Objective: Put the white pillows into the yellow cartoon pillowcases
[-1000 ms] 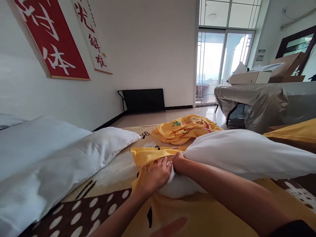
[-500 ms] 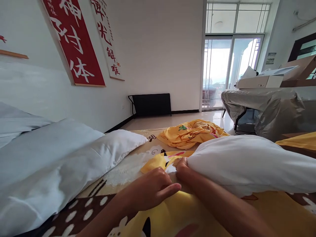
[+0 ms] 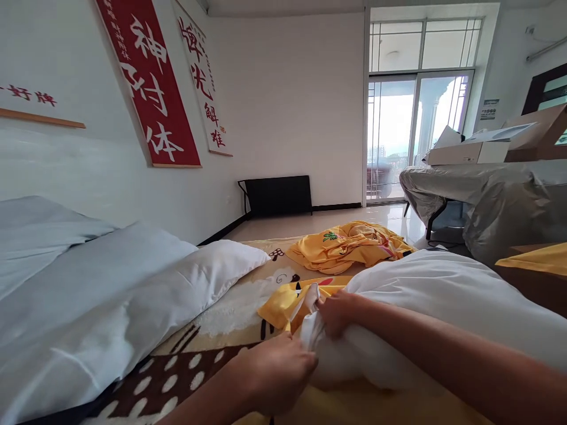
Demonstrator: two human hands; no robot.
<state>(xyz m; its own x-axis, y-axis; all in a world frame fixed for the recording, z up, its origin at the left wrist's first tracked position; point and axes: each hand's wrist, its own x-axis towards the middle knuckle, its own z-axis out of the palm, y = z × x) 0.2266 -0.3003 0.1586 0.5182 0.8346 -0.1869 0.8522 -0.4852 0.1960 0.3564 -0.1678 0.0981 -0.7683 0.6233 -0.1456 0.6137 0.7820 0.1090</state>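
Note:
A plump white pillow (image 3: 425, 283) lies to the right, with its near-left corner bunched between my hands. My right hand (image 3: 337, 313) is closed on that corner. Just in front, a yellow pillowcase (image 3: 280, 302) with a printed cartoon pattern lies partly over the blanket, and its edge runs down to my left hand. My left hand (image 3: 279, 370) is closed on the pillowcase's edge, close to the gathered white fabric; its fingertips are partly hidden and slightly blurred.
White pillows (image 3: 146, 319) lie along the left. A crumpled yellow cloth (image 3: 349, 245) is at the far end of the patterned blanket (image 3: 221, 307). A plastic-covered table (image 3: 478, 177) bearing boxes stands at right; a black folded panel (image 3: 279, 196) leans by the wall.
My left hand has closed on the pillowcase edge and moved down. My right hand has shifted slightly right, and the pillow's corner has come nearer, bunching between my hands. The view has tilted up.

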